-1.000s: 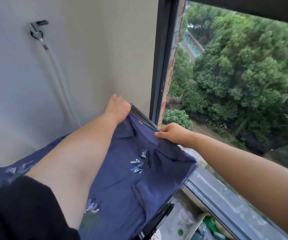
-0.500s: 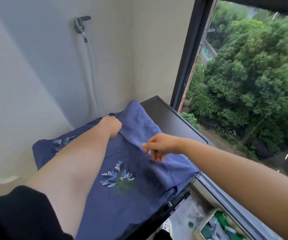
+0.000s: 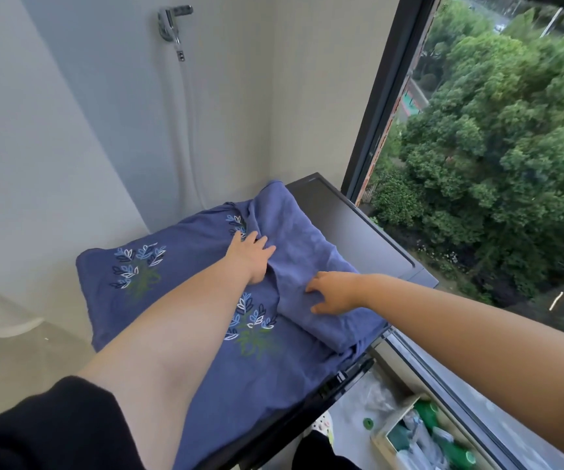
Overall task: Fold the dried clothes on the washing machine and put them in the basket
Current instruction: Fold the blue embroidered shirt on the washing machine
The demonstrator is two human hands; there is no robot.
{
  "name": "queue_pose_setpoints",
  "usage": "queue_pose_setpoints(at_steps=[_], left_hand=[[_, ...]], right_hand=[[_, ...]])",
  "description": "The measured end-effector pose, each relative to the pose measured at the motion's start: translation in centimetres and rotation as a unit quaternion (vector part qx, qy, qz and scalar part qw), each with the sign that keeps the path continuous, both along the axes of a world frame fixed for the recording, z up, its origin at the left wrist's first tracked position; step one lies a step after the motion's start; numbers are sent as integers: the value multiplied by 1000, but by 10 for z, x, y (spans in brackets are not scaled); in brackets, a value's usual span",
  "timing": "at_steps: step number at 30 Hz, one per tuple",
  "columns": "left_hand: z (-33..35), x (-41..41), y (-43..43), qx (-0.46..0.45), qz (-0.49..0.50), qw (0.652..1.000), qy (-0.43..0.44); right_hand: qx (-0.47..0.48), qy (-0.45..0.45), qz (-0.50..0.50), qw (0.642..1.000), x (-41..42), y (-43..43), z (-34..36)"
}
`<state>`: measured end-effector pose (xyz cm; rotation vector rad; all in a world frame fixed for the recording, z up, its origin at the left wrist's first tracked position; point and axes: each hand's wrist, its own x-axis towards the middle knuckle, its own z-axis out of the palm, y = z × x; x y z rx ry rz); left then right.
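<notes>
Left hand (image 3: pixel 251 257) and right hand (image 3: pixel 336 295) flat on blue garment (image 3: pixel 185 252) atop window-side washing machine (image 3: pixel 351 225)

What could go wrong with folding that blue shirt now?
The shirt droops over the near edge of the machine, so it might slide off toward the box below. The flap under the left hand and right hand looks wrinkled, so the fold may come out crooked.
</notes>
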<state>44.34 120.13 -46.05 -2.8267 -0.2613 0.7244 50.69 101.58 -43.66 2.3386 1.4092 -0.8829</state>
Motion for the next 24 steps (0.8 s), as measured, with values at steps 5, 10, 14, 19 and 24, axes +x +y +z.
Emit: queue_pose_setpoints(at_steps=[5,10,14,19,24], left_hand=[[6,-16,-16,22,-69,997,-12],[11,-50,-46,-2,-120,992,-37],[21,-78,-73,-74,-80,994,-26],[23,-116,-113,-113,-67,991,-12],[4,-138,-129,-67,-93,993,-40]], right_hand=[[21,4,38,999,-21,-16,-2],[4,-44,121,992,-48,-42,-9],[10,-129,180,975,-55,-55,-17],[16,-191,221,956,-59,-61,-18],[-6,-224,247,943,-61,-69,-23]])
